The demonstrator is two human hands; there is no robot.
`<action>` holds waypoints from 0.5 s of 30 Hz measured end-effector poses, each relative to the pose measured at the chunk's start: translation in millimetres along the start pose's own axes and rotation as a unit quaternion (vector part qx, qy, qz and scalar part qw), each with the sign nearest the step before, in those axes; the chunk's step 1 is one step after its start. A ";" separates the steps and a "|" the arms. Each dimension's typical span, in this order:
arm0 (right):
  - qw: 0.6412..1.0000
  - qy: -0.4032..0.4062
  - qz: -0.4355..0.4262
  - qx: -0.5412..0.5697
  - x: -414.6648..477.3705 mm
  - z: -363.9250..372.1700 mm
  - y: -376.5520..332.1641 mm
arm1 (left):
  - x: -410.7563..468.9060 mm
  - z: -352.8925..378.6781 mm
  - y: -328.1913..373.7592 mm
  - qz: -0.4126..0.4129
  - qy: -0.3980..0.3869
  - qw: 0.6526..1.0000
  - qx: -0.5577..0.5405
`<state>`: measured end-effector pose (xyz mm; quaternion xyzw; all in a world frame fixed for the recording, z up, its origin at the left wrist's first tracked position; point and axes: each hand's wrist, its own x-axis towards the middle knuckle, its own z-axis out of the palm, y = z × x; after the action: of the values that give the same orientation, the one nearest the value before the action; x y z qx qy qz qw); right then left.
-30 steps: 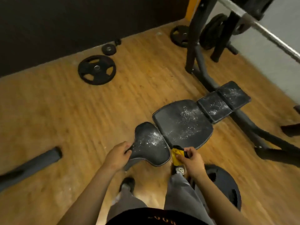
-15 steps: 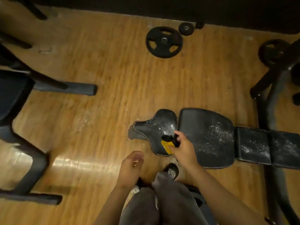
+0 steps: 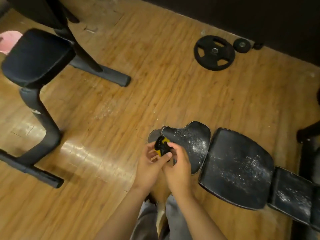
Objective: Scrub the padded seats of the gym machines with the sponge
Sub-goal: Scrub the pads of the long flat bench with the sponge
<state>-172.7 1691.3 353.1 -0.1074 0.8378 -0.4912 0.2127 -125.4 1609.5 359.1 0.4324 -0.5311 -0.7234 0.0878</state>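
Observation:
The yellow-and-black sponge (image 3: pixel 161 146) is held between both hands above the near end of the bench seat pad (image 3: pixel 188 141). My right hand (image 3: pixel 176 163) pinches it from the right. My left hand (image 3: pixel 149 163) cups it from below and the left, fingers partly curled round it. The seat pad and the wider back pad (image 3: pixel 239 168) are black and flecked with white foam. Two smaller pads (image 3: pixel 292 193) continue to the right. Another machine's black padded seat (image 3: pixel 34 56) stands at the far left, dry-looking.
The floor is wood plank. A large weight plate (image 3: pixel 214 52) and a small one (image 3: pixel 241 45) lie near the dark back wall. The left machine's frame legs (image 3: pixel 43 129) spread across the floor. A dark frame post (image 3: pixel 306 135) stands at the right edge. My legs are below the hands.
The view has swung left, bringing the left machine's seat into sight. My right hand lifted the sponge off the seat pad toward the pad's tip, and my left hand came up to hold it too.

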 end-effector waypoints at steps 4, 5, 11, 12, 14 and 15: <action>0.996 -0.084 -0.015 -0.003 5.1 12.6 19.4 | 27.5 -4.4 -18.6 -0.035 0.050 0.995 -0.079; 0.995 -0.098 -0.011 -0.005 9.0 14.4 25.1 | 34.6 -5.5 -26.1 -0.039 0.053 0.994 -0.088; 0.992 -0.125 0.014 0.014 59.7 17.2 62.0 | 77.6 0.3 -80.2 -0.075 0.075 0.990 -0.093; 0.991 -0.134 0.021 0.013 70.8 19.8 70.7 | 87.0 2.2 -89.1 -0.082 0.085 0.989 -0.094; 0.992 -0.124 0.024 -0.005 98.2 27.2 94.7 | 111.6 2.8 -105.9 -0.091 0.108 0.985 -0.098; 0.993 -0.111 0.023 -0.020 114.9 32.5 110.3 | 127.0 0.8 -115.4 -0.095 0.120 0.983 -0.102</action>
<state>-256.4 1675.9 214.6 -0.1466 0.8207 -0.4545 0.3136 -165.3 1584.2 194.1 0.5531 -0.3967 -0.7217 0.1255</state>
